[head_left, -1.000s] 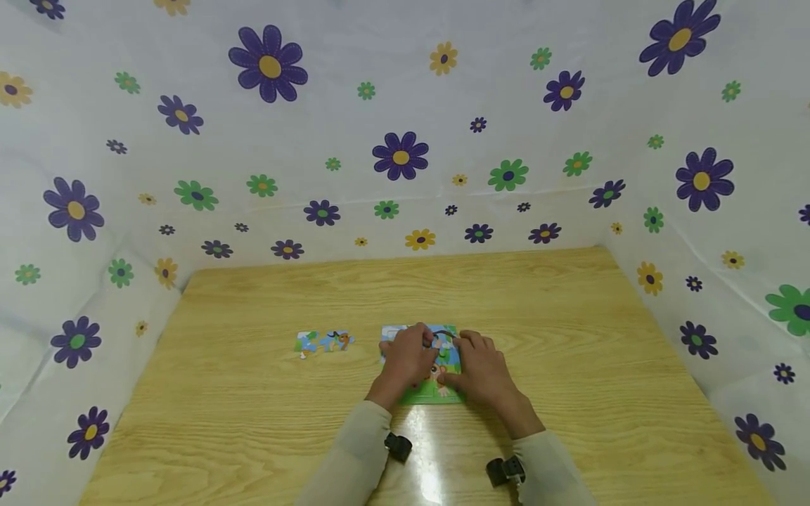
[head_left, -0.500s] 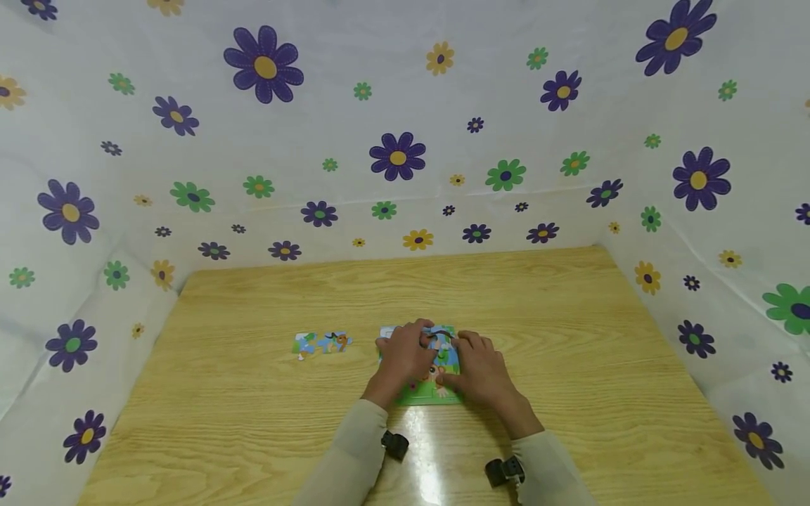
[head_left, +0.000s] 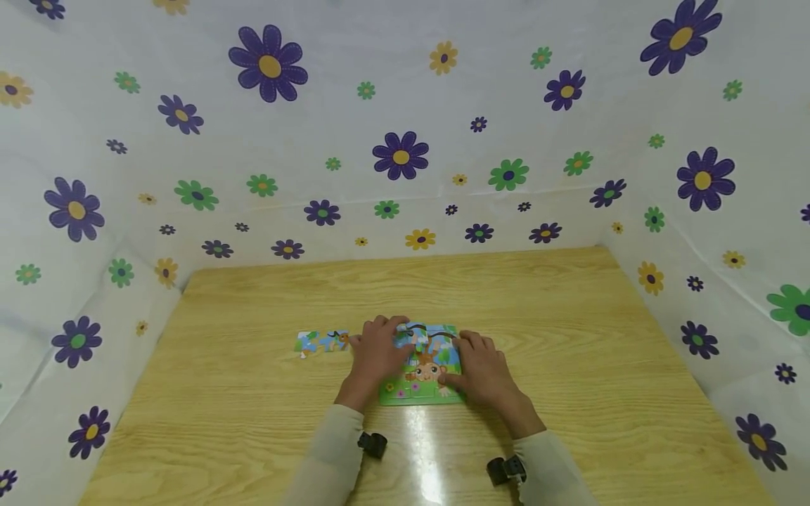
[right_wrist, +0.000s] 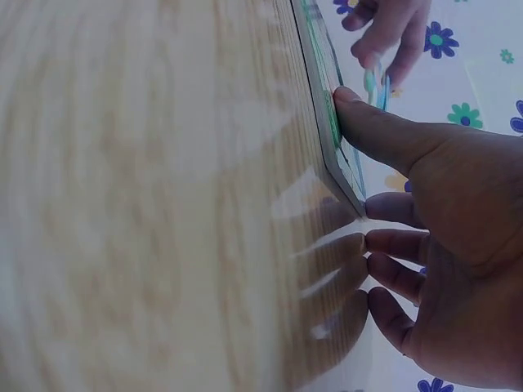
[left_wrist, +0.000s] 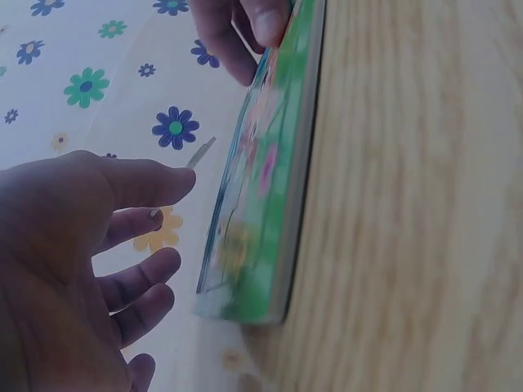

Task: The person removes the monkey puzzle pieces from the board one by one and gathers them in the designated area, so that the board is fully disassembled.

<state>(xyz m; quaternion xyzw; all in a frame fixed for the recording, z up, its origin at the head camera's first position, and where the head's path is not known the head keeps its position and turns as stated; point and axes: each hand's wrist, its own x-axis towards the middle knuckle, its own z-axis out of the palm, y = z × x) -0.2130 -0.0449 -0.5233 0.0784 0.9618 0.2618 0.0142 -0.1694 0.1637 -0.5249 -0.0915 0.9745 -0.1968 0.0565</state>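
A jigsaw puzzle board (head_left: 427, 390) with a monkey picture and a green lower edge lies on the table between the hands. My left hand (head_left: 377, 357) is above its left part. In the left wrist view the thin edge of a puzzle piece (left_wrist: 201, 153) shows at the thumb tip; the right wrist view also shows that piece (right_wrist: 377, 88) pinched in the left fingers. My right hand (head_left: 487, 369) holds the board by its right side, its thumb (right_wrist: 359, 114) on top and its fingers along the edge. Part of the board is hidden under the left hand.
Loose puzzle pieces (head_left: 306, 343) lie left of the board, close to the left hand. The wooden table (head_left: 253, 407) is walled at the back and sides by a white flowered cloth (head_left: 342, 140). Black cameras (head_left: 373, 444) sit on both wrists.
My left hand has moved left from the middle of the board, uncovering the monkey's face and more of the picture. The right hand has stayed at the right edge.
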